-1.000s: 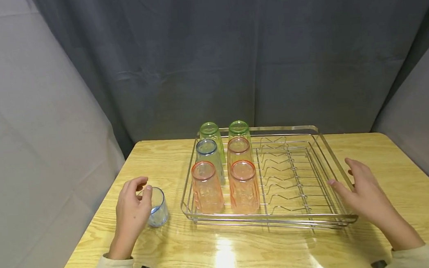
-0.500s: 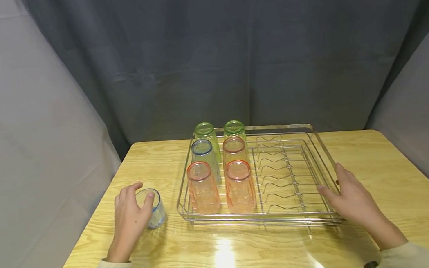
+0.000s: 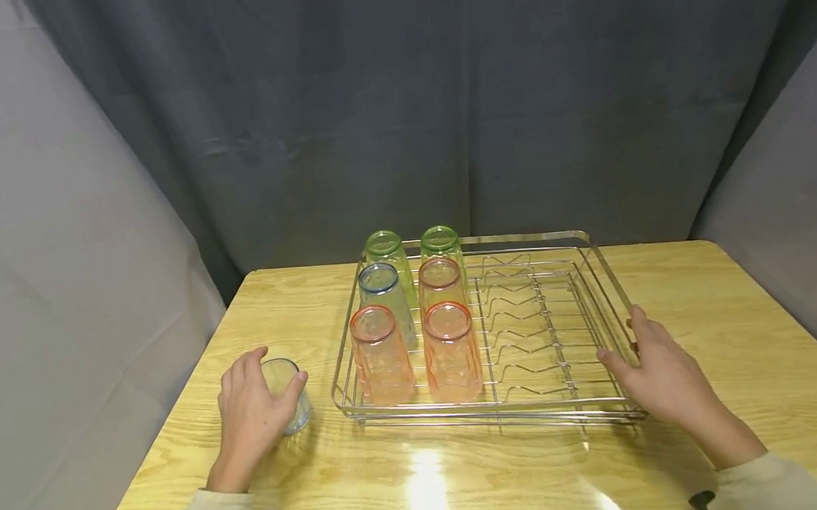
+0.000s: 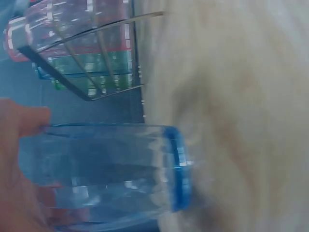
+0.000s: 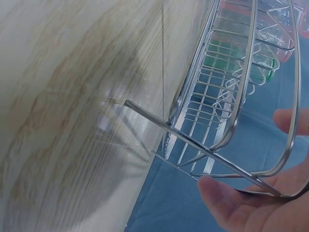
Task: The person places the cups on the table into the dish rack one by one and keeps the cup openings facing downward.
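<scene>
A clear drinking glass with a blue tint [image 3: 292, 414] stands on the table left of the rack, its thick blue end down. My left hand [image 3: 250, 413] holds it near the top, thumb on one side and fingers round the other; in the left wrist view the glass [image 4: 111, 169] lies between them. On the right, my right hand [image 3: 664, 372] grips the side rail of the metal dish rack [image 3: 502, 407], thumb inside and fingers outside. Toward the rack's left half stand upside-down glasses: orange-red ones [image 3: 450, 362], a blue one [image 3: 386, 303] and green ones [image 3: 440, 241].
Wire dividers [image 3: 518, 318] fill the rack's right half. The wooden table [image 3: 366, 484] extends in front of and beside the rack. A dark curtain [image 3: 400, 115] hangs behind, with pale cloth [image 3: 79, 267] at the left side.
My right hand has moved left onto the rack's side rail and now grips it. My left hand has closed round the blue-tinted glass. The view has shifted slightly.
</scene>
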A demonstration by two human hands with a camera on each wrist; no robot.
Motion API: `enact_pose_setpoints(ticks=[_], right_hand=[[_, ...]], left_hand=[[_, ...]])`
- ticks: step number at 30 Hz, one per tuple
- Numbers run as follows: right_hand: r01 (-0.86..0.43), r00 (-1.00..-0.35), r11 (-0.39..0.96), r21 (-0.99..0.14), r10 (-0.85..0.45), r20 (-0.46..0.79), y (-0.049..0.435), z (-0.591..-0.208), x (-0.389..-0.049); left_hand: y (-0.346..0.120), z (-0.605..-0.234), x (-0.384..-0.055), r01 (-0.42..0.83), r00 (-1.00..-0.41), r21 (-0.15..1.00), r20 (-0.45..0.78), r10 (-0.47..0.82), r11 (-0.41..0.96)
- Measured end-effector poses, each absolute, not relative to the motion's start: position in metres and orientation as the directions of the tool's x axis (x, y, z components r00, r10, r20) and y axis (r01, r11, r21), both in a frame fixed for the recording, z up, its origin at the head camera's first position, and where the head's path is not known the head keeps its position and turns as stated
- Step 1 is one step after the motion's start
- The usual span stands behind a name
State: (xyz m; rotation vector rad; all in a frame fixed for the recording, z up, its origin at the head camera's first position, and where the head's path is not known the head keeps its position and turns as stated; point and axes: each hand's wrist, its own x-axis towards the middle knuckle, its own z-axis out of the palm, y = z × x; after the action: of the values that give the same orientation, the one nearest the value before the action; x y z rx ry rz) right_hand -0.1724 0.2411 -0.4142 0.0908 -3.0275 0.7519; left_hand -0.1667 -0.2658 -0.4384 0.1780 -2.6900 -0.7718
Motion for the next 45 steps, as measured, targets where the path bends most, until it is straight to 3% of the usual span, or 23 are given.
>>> enact_pose_setpoints(ticks=[5,23,37,45], right_hand=[[-0.063,-0.998,0.879,-0.472,-0.056,0.028,0.239,-0.413,-0.173],[-0.059,-0.998,0.875,-0.481,-0.048,0.035,0.244,-0.415,-0.172],[-0.063,-0.998,0.869,-0.491,-0.047,0.045,0.244,-0.413,-0.172],[-0.069,-0.998,0.864,-0.499,-0.053,0.046,0.245,-0.416,-0.174]], left_hand=[[-0.269,-0.446,-0.168,-0.082,-0.95,0.508,0.22,-0.221,0.857],[-0.26,-0.451,-0.174,-0.13,-0.949,0.414,0.21,-0.234,0.901],[-0.26,-0.451,-0.175,-0.141,-0.951,0.435,0.19,-0.244,0.889],[-0.261,-0.454,-0.171,-0.128,-0.925,0.526,0.243,-0.293,0.841]])
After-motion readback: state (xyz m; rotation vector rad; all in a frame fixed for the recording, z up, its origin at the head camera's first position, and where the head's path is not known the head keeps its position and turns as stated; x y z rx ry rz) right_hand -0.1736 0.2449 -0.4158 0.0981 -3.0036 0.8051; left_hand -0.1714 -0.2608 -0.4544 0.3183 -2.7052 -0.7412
